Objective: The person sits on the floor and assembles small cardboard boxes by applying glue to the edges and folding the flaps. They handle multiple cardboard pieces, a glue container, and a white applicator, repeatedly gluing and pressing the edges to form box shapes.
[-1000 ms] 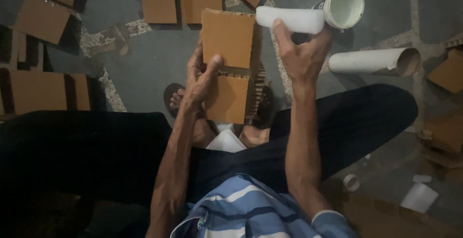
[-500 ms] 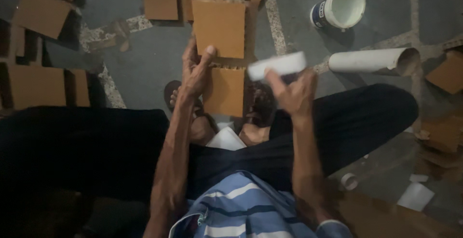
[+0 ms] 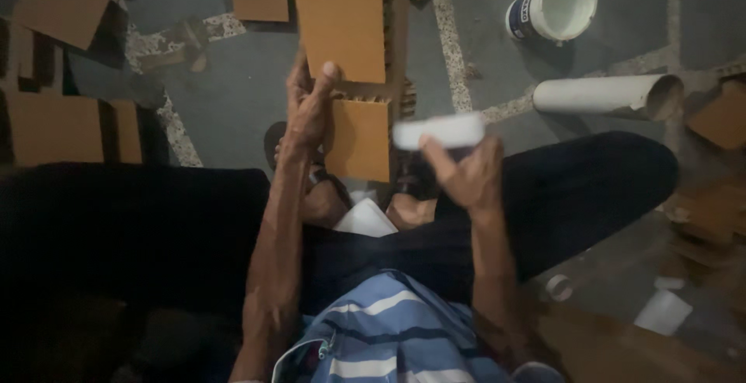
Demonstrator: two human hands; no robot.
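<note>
The left hand (image 3: 309,111) pinches a folded cardboard piece (image 3: 351,72) by its left edge, thumb tip pressed onto the upper panel and the other fingers wrapped behind. The cardboard stands with its long axis running away from the person, upper panel farthest, lower panel nearest the lap. It is plain brown corrugated board, two flat panels meeting at a ragged notched seam level with the thumb; a fluted edge shows along its right side.

The right hand (image 3: 464,172) holds a short white tube (image 3: 439,130), blurred, fingers curled under it and thumb up against its near side. The tube lies crosswise, long axis left to right, its left end just beside the lower panel's right edge; whether they touch cannot be told.

Both forearms rise from the lap, the left nearly straight up the view, the right bent inward at the wrist. The person sits cross-legged in dark trousers (image 3: 590,189) and a striped shirt (image 3: 388,336).

On the floor (image 3: 225,111) lie cardboard sheets (image 3: 54,127), a white bucket (image 3: 556,2) and a longer white pipe (image 3: 606,94), well apart from the hands.
</note>
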